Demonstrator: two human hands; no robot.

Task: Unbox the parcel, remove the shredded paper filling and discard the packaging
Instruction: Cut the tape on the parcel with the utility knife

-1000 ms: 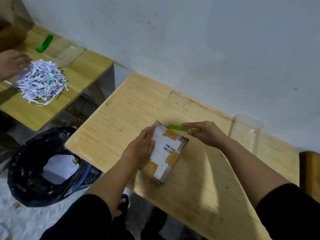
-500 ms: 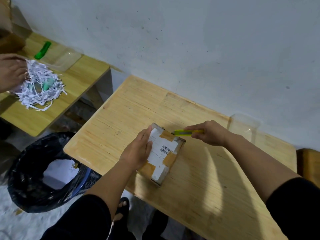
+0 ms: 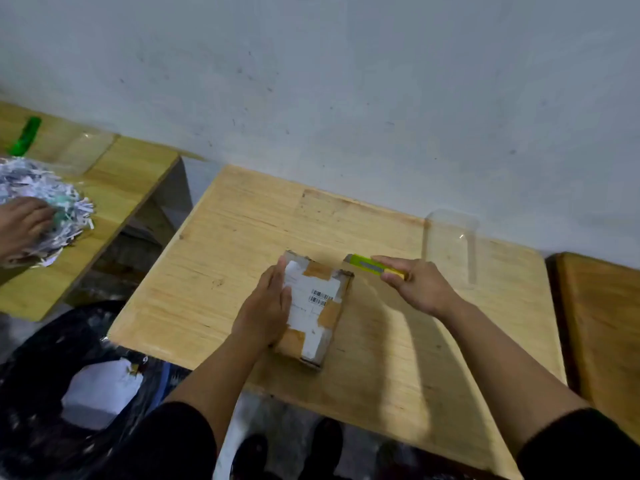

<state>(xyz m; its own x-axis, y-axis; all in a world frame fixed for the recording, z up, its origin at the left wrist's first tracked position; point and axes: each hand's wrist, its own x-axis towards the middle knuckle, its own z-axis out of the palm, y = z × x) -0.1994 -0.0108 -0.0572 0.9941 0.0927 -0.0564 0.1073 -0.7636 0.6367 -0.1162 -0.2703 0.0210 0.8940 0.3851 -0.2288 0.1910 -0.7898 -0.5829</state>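
A small cardboard parcel [image 3: 317, 308] with a white barcode label and brown tape lies closed on the wooden table [image 3: 207, 289]. My left hand [image 3: 265, 308] rests flat on its left side, pressing it down. My right hand [image 3: 420, 289] grips a yellow-green box cutter [image 3: 369, 265], whose tip sits just past the parcel's far right corner. A bin lined with a black bag [image 3: 52, 393] stands on the floor at the lower left, with white paper inside.
A clear plastic container [image 3: 450, 244] stands on the table by the wall, right of the cutter. On a second table [image 3: 131, 174] to the left, another person's hand [image 3: 20, 226] rests on a heap of shredded paper [image 3: 52, 195], near a green object [image 3: 26, 135] and a clear tray.
My right hand has drawn the cutter a little to the right, off the parcel's far edge. The other person's hand has come down onto the shredded paper heap.
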